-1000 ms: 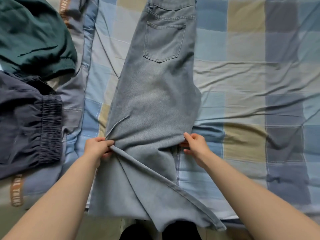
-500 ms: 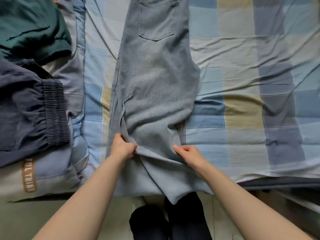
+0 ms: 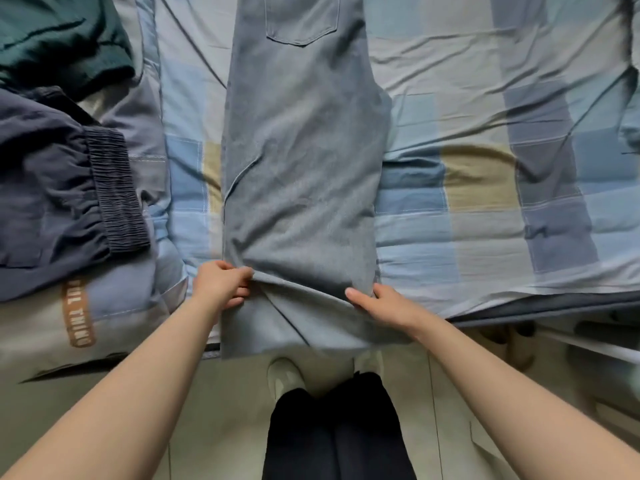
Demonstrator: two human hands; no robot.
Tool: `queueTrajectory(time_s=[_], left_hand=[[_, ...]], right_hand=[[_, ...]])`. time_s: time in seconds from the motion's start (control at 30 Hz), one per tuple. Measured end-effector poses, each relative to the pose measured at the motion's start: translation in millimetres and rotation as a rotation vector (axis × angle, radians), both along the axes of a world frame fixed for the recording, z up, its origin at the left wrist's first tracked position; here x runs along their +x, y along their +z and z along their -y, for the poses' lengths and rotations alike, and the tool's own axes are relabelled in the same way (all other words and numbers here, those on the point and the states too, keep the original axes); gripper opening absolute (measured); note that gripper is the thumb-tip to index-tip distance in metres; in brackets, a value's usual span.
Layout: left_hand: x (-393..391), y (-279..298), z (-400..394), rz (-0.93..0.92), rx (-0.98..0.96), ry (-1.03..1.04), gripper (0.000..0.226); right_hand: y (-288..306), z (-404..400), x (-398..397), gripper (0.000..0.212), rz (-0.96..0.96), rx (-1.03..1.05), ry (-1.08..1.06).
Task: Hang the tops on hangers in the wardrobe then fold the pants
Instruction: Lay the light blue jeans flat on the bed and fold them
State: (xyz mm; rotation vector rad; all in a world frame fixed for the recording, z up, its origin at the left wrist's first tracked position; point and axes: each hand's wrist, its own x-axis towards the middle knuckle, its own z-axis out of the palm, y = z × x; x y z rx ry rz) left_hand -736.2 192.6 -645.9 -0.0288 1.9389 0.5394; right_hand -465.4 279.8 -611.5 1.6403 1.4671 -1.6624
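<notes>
Light blue jeans (image 3: 304,161) lie lengthwise on the checked bed sheet (image 3: 485,174), folded leg over leg, back pocket at the top. Their lower end hangs over the bed's near edge. My left hand (image 3: 221,284) grips the jeans' left edge at a crosswise crease near the bed edge. My right hand (image 3: 377,303) pinches the right edge at the same crease, thumb on top.
Dark navy pants with an elastic waistband (image 3: 69,195) and a dark green garment (image 3: 59,43) lie at the left on a pale quilt (image 3: 76,313) with orange lettering. My feet and dark trousers (image 3: 332,420) stand on the pale floor below the bed edge.
The jeans have slid toward me, so more of the legs hangs off the bed. Both hands moved nearer along the fabric and the slanted fold flattened into a crosswise crease.
</notes>
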Motion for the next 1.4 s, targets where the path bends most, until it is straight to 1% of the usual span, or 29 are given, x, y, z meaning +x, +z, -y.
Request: queueTrajectory(time_s=[0.03, 0.1, 0.13, 0.2, 0.27, 0.3, 0.37, 0.4, 0.47, 0.5, 0.57, 0.63, 0.7, 0.73, 0.77, 0.87, 0.9, 0.97, 1.0, 1.07, 1.1, 1.17, 1.23, 1.3, 1.37, 1.4], left_hand=[[10, 1, 0, 0.004, -0.04, -0.066, 0.016], [31, 5, 2, 0.066, -0.082, -0.114, 0.013], [41, 7, 5, 0.099, -0.084, -0.102, 0.016], [58, 7, 10, 0.158, -0.077, -0.033, 0.028], [70, 5, 16, 0.166, -0.064, 0.017, 0.031], [74, 4, 18, 0.15, -0.062, 0.02, 0.027], [76, 4, 24, 0.14, -0.06, 0.036, 0.009], [74, 5, 27, 0.158, -0.057, 0.043, 0.006], [67, 7, 39, 0.207, -0.05, 0.037, 0.015], [62, 8, 44, 0.221, -0.043, 0.025, 0.018], [49, 10, 58, 0.244, -0.01, 0.021, 0.026], [36, 13, 71, 0.254, 0.044, 0.056, 0.03], [24, 15, 86, 0.254, 0.095, 0.071, 0.022], [19, 16, 93, 0.265, 0.12, 0.079, 0.02], [14, 16, 100, 0.279, 0.143, 0.097, 0.02], [3, 15, 113, 0.311, 0.184, 0.151, 0.024], [1, 13, 113, 0.304, 0.191, 0.17, 0.024], [4, 8, 109, 0.266, 0.181, 0.168, 0.022], [7, 8, 106, 0.242, 0.166, 0.126, 0.018], [14, 9, 100, 0.194, 0.131, -0.029, 0.009], [15, 9, 98, 0.17, 0.11, -0.126, 0.014], [15, 10, 91, 0.091, 0.066, -0.355, 0.027], [11, 13, 85, -0.019, 0.022, -0.544, 0.03], [6, 13, 81, -0.093, -0.009, -0.61, 0.025], [6, 12, 80, -0.154, -0.042, -0.616, 0.019], [8, 12, 80, -0.162, -0.044, -0.585, 0.016]], right_hand=[[-1, 2, 0, 0.034, -0.014, -0.015, 0.081], [2, 7, 0, 0.033, -0.048, 0.0, 0.147], [3, 11, 0, 0.03, -0.065, 0.01, 0.144], [4, 18, 2, 0.015, -0.077, -0.023, 0.091], [8, 23, 6, 0.004, -0.028, -0.099, 0.033], [10, 26, 9, 0.008, -0.016, -0.144, -0.01], [10, 29, 17, 0.016, -0.037, -0.248, -0.114], [12, 29, 20, 0.017, -0.056, -0.296, -0.152], [14, 30, 25, 0.019, -0.087, -0.37, -0.185], [15, 29, 28, 0.022, -0.087, -0.375, -0.174], [14, 29, 32, 0.024, -0.06, -0.326, -0.131], [13, 29, 34, 0.026, -0.023, -0.215, -0.085], [9, 30, 36, 0.028, 0.004, -0.116, -0.04], [8, 32, 37, 0.028, 0.003, -0.111, -0.043], [5, 34, 37, 0.027, -0.005, -0.127, -0.067], [-4, 44, 37, 0.007, -0.011, -0.179, -0.13], [-7, 46, 36, 0.008, 0.002, -0.154, -0.1], [-15, 47, 35, 0.011, 0.052, -0.025, 0.042], [-17, 48, 34, 0.013, 0.09, 0.044, 0.12], [-21, 51, 33, 0.017, 0.158, 0.153, 0.222], [-22, 55, 33, 0.017, 0.172, 0.177, 0.238], [-25, 60, 33, 0.011, 0.155, 0.156, 0.234], [-26, 60, 33, 0.02, 0.144, 0.068, 0.131], [-27, 57, 35, 0.019, 0.159, 0.053, 0.095], [-28, 56, 37, 0.014, 0.179, 0.113, 0.169], [-26, 57, 37, 0.012, 0.187, 0.145, 0.191]])
